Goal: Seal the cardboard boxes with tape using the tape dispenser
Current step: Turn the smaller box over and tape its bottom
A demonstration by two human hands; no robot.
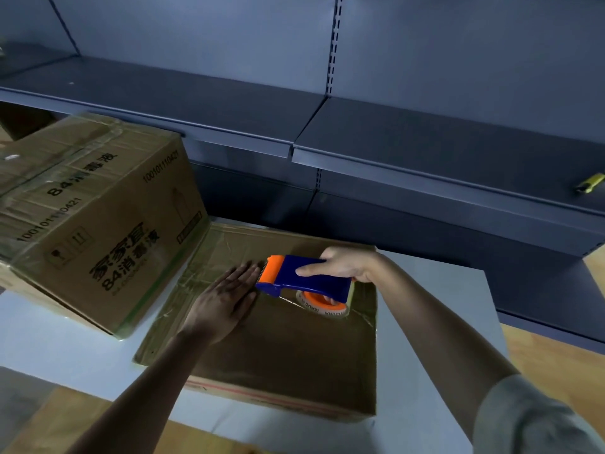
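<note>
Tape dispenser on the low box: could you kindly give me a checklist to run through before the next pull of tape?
1. Grip: the right hand holds the tape dispenser: ok.
2. Hold-down: the left hand lies flat on the low box, beside the dispenser's orange end: ok.
3. Supply: a tape roll sits in the dispenser: ok.
4. Tape end stuck to the box: cannot tell.
5. Path: the printed box stands to the left, apart from the dispenser: ok.
</note>
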